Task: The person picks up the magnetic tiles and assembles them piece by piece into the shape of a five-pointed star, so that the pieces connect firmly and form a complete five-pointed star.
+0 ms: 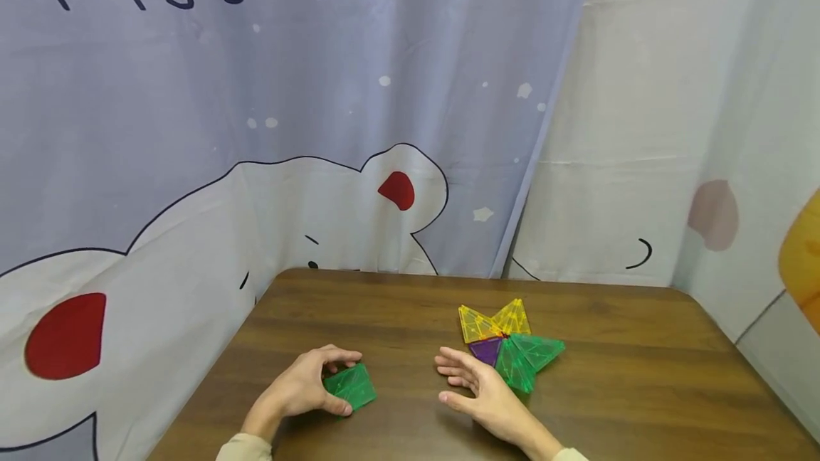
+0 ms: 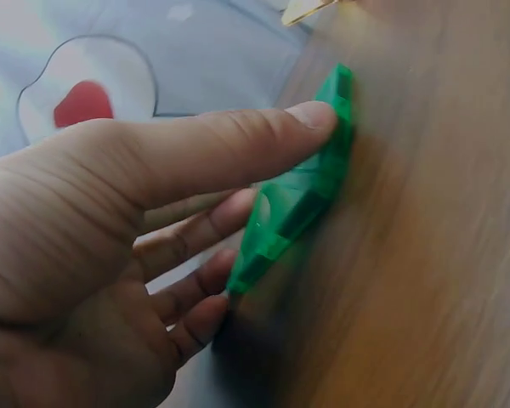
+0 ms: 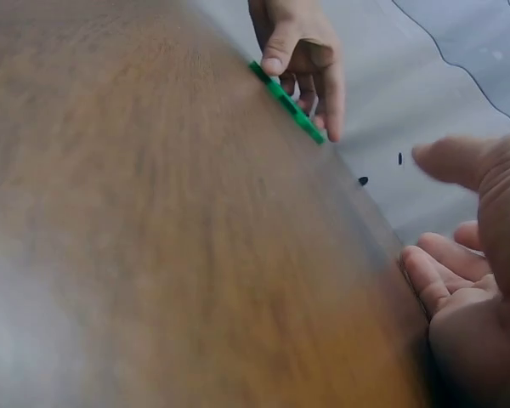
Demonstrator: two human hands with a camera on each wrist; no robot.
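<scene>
My left hand [image 1: 309,384] holds a green see-through magnetic tile [image 1: 354,385] by its edges, just over the wooden table or touching it; I cannot tell which. In the left wrist view the thumb presses the near side of the green tile [image 2: 302,191], and the fingers lie along its other side. My right hand [image 1: 490,397] holds nothing, its thumb apart from its loosely bent fingers. Just beyond it lies a star-like cluster of triangular magnetic tiles: yellow tiles [image 1: 477,326], a purple tile [image 1: 487,351] and green tiles [image 1: 516,367], meeting at one middle point.
The brown wooden table [image 1: 640,361] has rounded far corners. Behind it and along the sides hangs a printed curtain [image 1: 320,91] with cartoon shapes, which meets the table's far edge.
</scene>
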